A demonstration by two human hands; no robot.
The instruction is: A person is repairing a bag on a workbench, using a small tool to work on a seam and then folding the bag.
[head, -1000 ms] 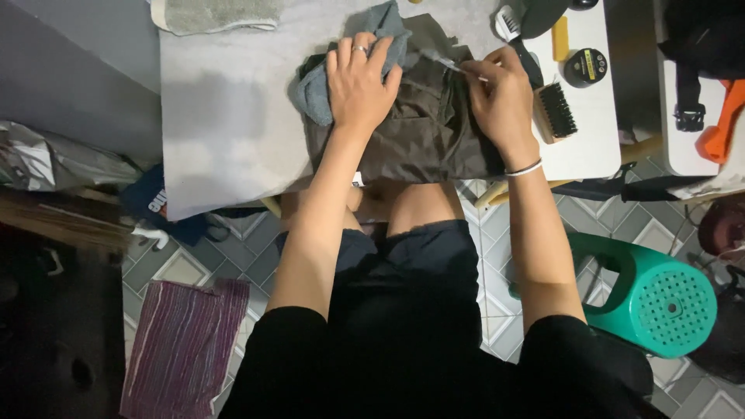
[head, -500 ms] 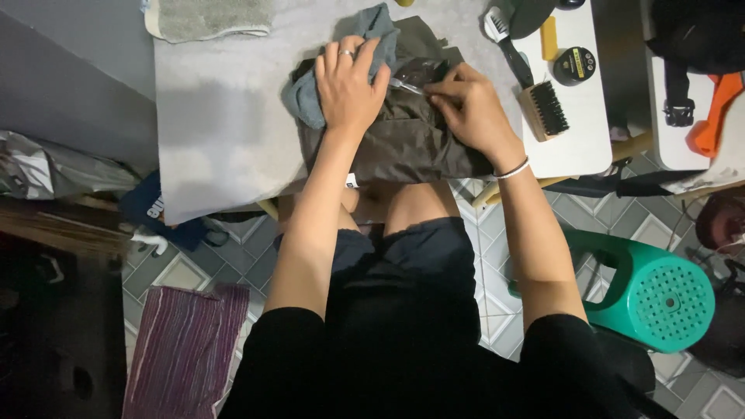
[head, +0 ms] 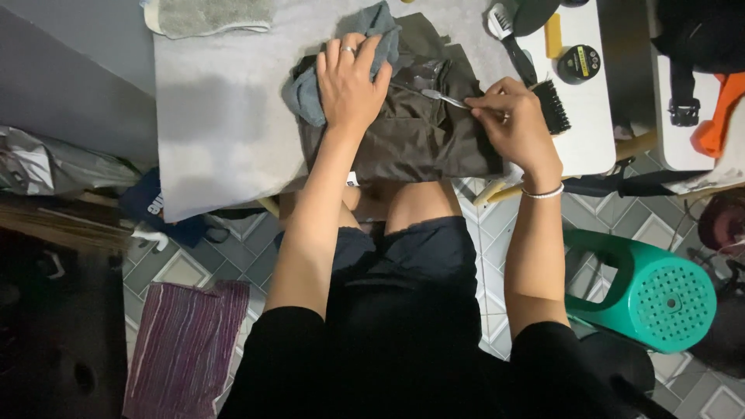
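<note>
Garment [head: 411, 136], dark olive, lies folded on the pad [head: 225, 116] at the table's near edge, dead centre of view. Matte woven cloth with stitched seams; one glossy patch near 12 o'clock.

Left to right: purple striped rug [head: 182, 349] on the tiled floor at 8 o'clock. Grey towel [head: 206, 15] at 11 o'clock, thick and napped. Pad is pale grey, felted, smooth. Left hand [head: 349, 81] rests flat, fingers spread, pinning a soft blue-grey rag [head: 306, 93] and the garment's upper left corner. Right hand [head: 512, 124] is closed in a pinch on a thin metal tool [head: 442, 96], tip on the cloth near the glossy patch. Black bristle brush [head: 551, 105] just beyond that hand; round tin [head: 580, 62] at 1 o'clock. Green perforated stool [head: 660, 291] at 4 o'clock.

Judgement: keep the left palm bearing down so the cloth stays taut; hold the tool shallow, with short light strokes, to avoid snagging the weave.
</note>
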